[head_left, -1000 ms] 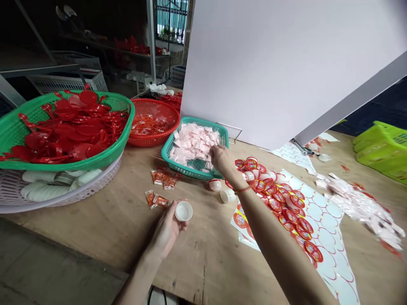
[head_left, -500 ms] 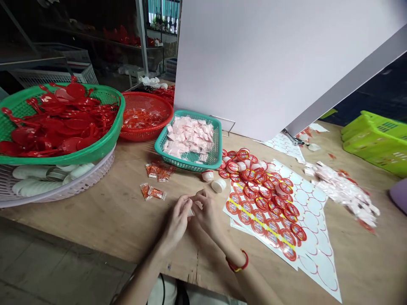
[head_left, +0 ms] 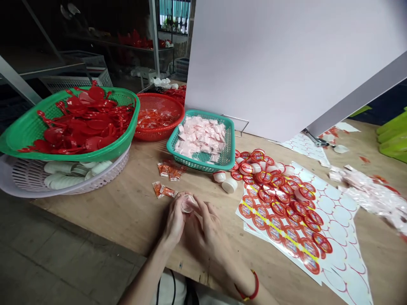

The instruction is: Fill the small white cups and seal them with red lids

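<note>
A small white round cup is between my hands above the wooden table, its open top facing up. My left hand is closed around its left side. My right hand has its fingertips against the cup's right rim; its lower fingers are partly hidden. What lies inside the cup is too small to tell. Just beyond my left hand are several orange-red sachets in clear wrap. Another white cup lies tipped on its side ahead, beside a similar red-topped cup.
A teal basket holds pale pink packets. Red spoons fill a green basket, stacked on a lilac one. Behind is a red basket. Red-labelled cups lie over sticker sheets at right.
The cup has been turned so its opening now shows. My right fingers have moved from a tight pinch to its right rim. The whole view has shifted to the left.
</note>
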